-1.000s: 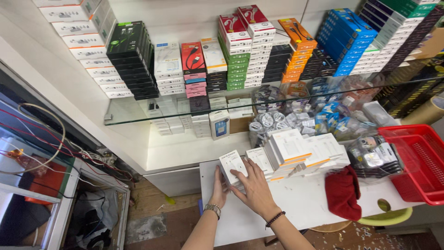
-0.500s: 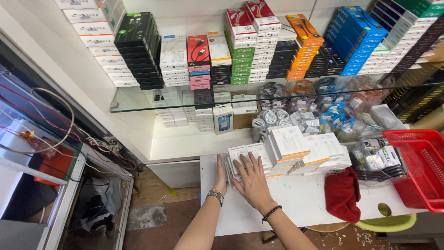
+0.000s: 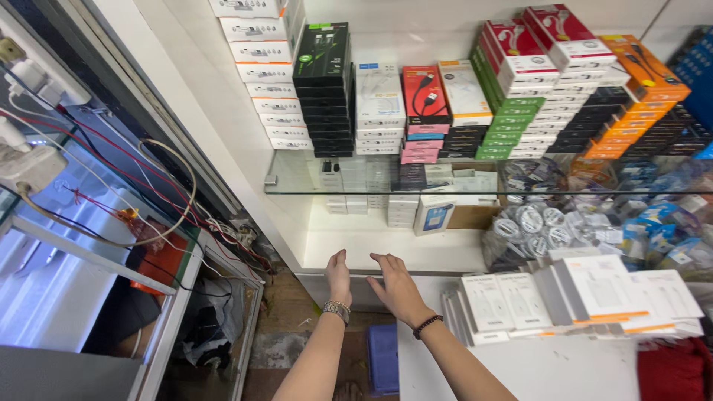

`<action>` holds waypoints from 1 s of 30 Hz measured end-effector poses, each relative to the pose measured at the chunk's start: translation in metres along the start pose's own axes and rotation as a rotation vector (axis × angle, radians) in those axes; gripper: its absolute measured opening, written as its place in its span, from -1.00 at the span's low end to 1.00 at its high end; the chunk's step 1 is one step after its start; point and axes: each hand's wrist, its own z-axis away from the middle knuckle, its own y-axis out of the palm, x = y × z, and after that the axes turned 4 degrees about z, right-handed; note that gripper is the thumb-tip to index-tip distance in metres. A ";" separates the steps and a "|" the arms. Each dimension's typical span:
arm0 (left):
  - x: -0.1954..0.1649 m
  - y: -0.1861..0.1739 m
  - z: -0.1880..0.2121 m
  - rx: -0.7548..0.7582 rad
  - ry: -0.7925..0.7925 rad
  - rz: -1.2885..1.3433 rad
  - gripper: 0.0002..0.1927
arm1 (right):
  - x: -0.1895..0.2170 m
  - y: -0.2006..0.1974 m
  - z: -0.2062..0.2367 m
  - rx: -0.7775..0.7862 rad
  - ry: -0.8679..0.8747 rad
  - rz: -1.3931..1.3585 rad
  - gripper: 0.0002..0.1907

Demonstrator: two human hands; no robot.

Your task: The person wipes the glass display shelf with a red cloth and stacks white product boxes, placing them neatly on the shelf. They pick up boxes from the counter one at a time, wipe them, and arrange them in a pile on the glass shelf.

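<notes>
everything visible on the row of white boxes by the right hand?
The white boxes are flat, cardboard-looking retail cartons, each with a small grey product picture; some carry an orange strip along the lower edge. They stand upright, leaning back, packed face to face in a row on the white counter. The right hand hovers just left of them, not touching.

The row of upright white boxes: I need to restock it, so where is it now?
In the head view the row of upright white boxes stands on the white counter, low right, just right of the right hand.
</notes>
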 end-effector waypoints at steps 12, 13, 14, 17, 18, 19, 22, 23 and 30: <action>-0.031 -0.016 -0.169 0.329 -0.029 -0.105 -0.09 | -0.061 0.119 -0.175 0.143 0.620 -0.879 -0.37; -0.033 -0.011 -0.181 0.320 -0.022 -0.078 -0.03 | -0.059 0.123 -0.186 0.132 0.613 -0.890 -0.37; -0.036 -0.005 -0.191 0.311 -0.014 -0.051 0.03 | -0.058 0.126 -0.196 0.120 0.607 -0.931 -0.37; -0.050 0.015 -0.216 0.298 -0.058 0.053 0.17 | -0.053 0.136 -0.221 0.075 0.598 -1.034 -0.37; -0.057 0.024 -0.221 0.297 -0.083 0.093 0.22 | -0.052 0.138 -0.229 0.051 0.600 -1.056 -0.37; -0.063 0.030 -0.225 0.304 -0.079 0.095 0.21 | -0.050 0.141 -0.236 0.028 0.601 -1.080 -0.38; -0.079 0.046 -0.237 0.319 -0.078 0.087 0.14 | -0.048 0.150 -0.254 0.013 0.646 -1.166 -0.32; -0.082 0.051 -0.241 0.319 -0.086 0.076 0.11 | -0.047 0.154 -0.258 -0.019 0.649 -1.220 -0.32; -0.075 0.053 -0.271 0.285 -0.079 0.047 -0.26 | -0.046 0.175 -0.268 -0.035 0.600 -1.227 -0.29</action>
